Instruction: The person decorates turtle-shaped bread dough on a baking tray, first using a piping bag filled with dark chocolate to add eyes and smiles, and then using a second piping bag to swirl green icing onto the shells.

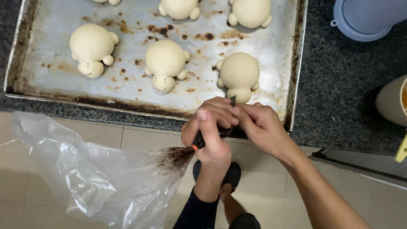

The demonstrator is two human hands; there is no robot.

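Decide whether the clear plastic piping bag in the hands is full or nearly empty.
Nearly empty. The clear plastic piping bag hangs slack and see-through, with only dark smears near the orange tie, where the left hand grips it.

Six turtle-shaped dough buns are sitting on one metal baking tray (271,46): three whole ones along its near edge, at (91,48), (165,63) and (239,74), and three showing partly at its far edge. Two hands are sharing one piping bag (106,178). Two containers are standing at the table's right edge.

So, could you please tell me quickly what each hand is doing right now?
Left hand: closed around the piping bag.
Right hand: fingers pinched at the bag's dark tip.
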